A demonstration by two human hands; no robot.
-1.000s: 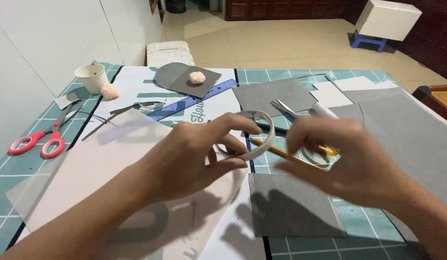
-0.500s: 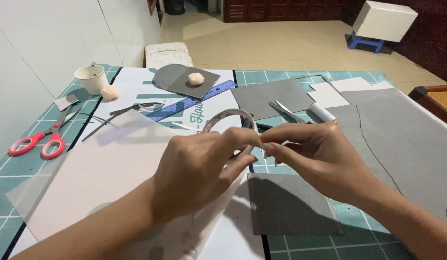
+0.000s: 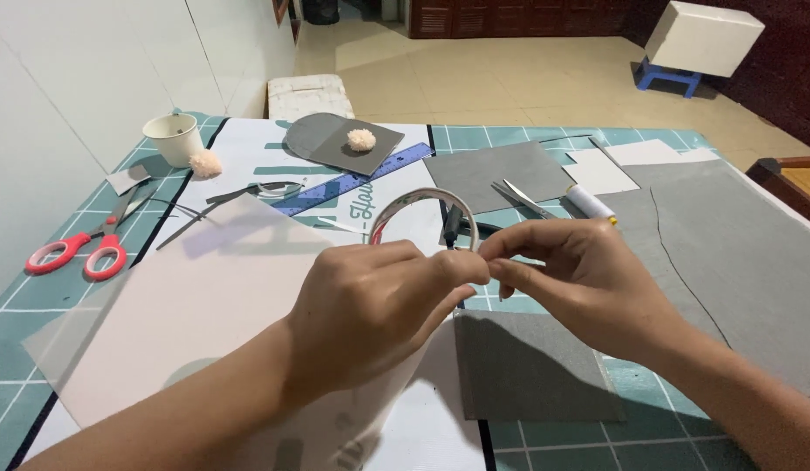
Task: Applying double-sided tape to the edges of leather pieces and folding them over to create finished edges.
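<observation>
Both my hands are raised over the middle of the table and meet at one end of a thin silver headband, which arches up between them. My left hand wraps its fingers around the band's lower part. My right hand pinches the band's end with thumb and forefinger, fingertips touching my left hand. A grey felt rectangle lies flat just below my right hand. Part of the band is hidden behind my left hand.
Red-handled scissors lie at the left. A white cup, two fluffy pompoms, a blue ruler, metal scissors, grey felt sheets and a large pale sheet cover the green cutting mat.
The headband went from lying low between my hands to standing upright. My hands have come together and risen; the right hand now pinches the band's end beside my left fingers.
</observation>
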